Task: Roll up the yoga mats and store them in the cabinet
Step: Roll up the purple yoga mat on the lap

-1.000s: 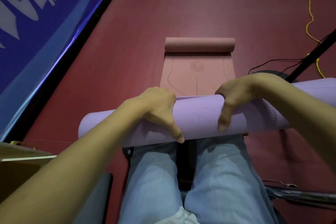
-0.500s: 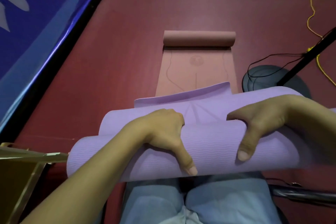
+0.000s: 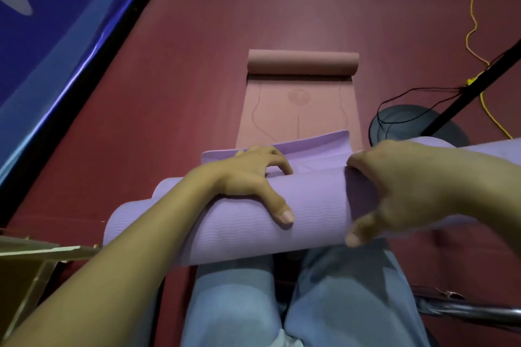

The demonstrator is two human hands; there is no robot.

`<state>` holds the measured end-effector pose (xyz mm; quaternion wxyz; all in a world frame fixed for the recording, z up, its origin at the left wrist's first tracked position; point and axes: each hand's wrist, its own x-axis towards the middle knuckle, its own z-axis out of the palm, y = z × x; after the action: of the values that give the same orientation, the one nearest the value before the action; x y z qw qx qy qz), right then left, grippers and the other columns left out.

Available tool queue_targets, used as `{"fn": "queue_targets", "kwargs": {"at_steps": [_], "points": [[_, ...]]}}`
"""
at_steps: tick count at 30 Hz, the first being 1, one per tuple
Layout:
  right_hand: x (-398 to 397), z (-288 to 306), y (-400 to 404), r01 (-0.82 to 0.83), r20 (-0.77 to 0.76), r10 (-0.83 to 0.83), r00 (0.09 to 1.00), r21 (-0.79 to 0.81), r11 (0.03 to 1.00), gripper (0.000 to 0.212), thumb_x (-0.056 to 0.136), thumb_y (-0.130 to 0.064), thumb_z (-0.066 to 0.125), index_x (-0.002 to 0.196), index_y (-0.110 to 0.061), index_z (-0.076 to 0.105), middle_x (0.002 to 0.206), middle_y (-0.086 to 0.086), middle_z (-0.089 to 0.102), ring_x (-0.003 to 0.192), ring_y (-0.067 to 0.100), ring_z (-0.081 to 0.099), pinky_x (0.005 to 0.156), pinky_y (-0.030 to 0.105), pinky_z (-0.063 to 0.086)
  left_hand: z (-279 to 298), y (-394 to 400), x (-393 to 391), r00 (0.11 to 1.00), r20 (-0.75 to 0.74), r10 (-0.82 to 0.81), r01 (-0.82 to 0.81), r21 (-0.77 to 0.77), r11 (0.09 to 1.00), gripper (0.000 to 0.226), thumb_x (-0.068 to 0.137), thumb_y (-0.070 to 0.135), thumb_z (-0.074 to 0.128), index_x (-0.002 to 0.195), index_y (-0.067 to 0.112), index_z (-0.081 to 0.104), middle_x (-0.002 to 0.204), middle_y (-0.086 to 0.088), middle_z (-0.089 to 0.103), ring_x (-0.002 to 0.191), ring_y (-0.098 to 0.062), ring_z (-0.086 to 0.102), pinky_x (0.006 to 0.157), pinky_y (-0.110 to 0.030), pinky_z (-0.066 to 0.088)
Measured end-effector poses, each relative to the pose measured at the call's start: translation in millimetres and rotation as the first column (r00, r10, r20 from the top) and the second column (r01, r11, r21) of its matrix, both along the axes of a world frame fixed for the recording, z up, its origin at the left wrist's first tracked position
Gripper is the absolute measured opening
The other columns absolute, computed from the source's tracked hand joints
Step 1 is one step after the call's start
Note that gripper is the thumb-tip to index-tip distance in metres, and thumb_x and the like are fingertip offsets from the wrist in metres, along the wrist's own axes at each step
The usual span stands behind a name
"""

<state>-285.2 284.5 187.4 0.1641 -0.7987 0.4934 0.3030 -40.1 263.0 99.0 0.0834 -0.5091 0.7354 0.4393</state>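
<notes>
Fingers of left hand (image 3: 248, 177) and right hand (image 3: 394, 191) curl over purple mat (image 3: 315, 205), gripping it.

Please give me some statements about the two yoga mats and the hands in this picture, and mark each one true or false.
1. The left hand grips the purple mat. True.
2. The pink mat is rolled up completely. False: only its far end is rolled; the rest lies flat on the floor.
3. The purple mat lies across the person's lap. True.
4. The right hand holds the yellow cable. False: it is at the purple mat; the cable lies apart on the floor.
5. A loose flap of the purple mat lies over the pink mat. True.
</notes>
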Motion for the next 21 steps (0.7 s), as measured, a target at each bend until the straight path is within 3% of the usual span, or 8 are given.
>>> {"fn": "queue_targets", "kwargs": {"at_steps": [2,5,9,12,15,18,21], "points": [[4,-7,3,-0.02,-0.006,0.02,1.0,0.036,0.999,0.11,0.027,-0.095,0.065,0.11,-0.024,0.049,0.114,-0.005,0.057,0.102,0.02,0.059,0.091,0.036,0.051,-1,-5,6,0.998,-0.044,0.044,-0.043,0.023,0.999,0.096,0.036,0.075,0.08,0.127,0.05,0.058,0.134,0.026,0.045,0.129,-0.007,0.038,0.11,-0.036,0.033],[6,-20,1,-0.066,-0.001,0.066,0.998,-0.009,0.998,0.119,0.031,-0.087,0.078,0.121,-0.019,0.041,0.123,-0.001,0.049,0.112,0.021,0.05,0.102,0.033,0.041,-2,-11,14,0.986,-0.117,0.117,-0.114,0.03,0.993,0.094,0.04,0.072,0.081,0.128,0.05,0.058,0.128,0.028,0.047,0.125,-0.003,0.046,0.104,-0.032,0.039],[5,-36,0,-0.099,0.056,0.11,0.992,-0.171,0.98,0.121,0.032,-0.084,0.081,0.128,-0.022,0.04,0.126,-0.006,0.051,0.114,0.02,0.051,0.102,0.033,0.039,0,-14,28,0.967,-0.187,0.176,-0.187,-0.045,0.981,0.08,0.046,0.077,0.08,0.119,0.051,0.06,0.126,0.02,0.057,0.114,-0.003,0.055,0.098,-0.032,0.047],[4,-44,-3,-0.101,0.09,0.122,0.988,-0.21,0.973,0.124,0.03,-0.087,0.076,0.133,-0.028,0.039,0.126,-0.01,0.052,0.113,0.019,0.053,0.1,0.036,0.042,1,-10,32,0.946,-0.246,0.21,-0.239,-0.094,0.967,0.082,0.05,0.076,0.079,0.122,0.045,0.058,0.121,0.02,0.063,0.106,-0.002,0.059,0.087,-0.026,0.048],[6,-45,-8,-0.095,0.1,0.12,0.988,-0.224,0.97,0.112,0.035,-0.085,0.075,0.127,-0.029,0.042,0.117,-0.011,0.054,0.104,0.019,0.055,0.094,0.035,0.044,2,-1,32,0.929,-0.284,0.238,-0.297,-0.184,0.937,0.071,0.054,0.077,0.078,0.112,0.038,0.063,0.103,0.017,0.072,0.093,-0.003,0.065,0.079,-0.023,0.047],[9,-42,-14,-0.11,0.09,0.131,0.987,-0.206,0.972,0.106,0.038,-0.08,0.078,0.123,-0.028,0.044,0.114,-0.01,0.056,0.101,0.019,0.057,0.085,0.032,0.045,10,15,32,0.972,-0.137,0.193,-0.231,-0.385,0.893,0.06,0.065,0.086,0.06,0.098,0.036,0.071,0.092,0.022,0.073,0.086,0.0,0.066,0.078,-0.028,0.051],[12,-41,-19,-0.126,0.074,0.143,0.987,-0.192,0.973,0.101,0.04,-0.076,0.081,0.121,-0.028,0.046,0.111,-0.01,0.057,0.099,0.019,0.058,0.077,0.03,0.039,25,33,26,0.984,0.147,0.096,-0.012,-0.49,0.872,0.08,0.065,0.097,0.039,0.115,0.041,0.067,0.101,0.021,0.072,0.089,-0.01,0.065,0.082,-0.038,0.053]]}}
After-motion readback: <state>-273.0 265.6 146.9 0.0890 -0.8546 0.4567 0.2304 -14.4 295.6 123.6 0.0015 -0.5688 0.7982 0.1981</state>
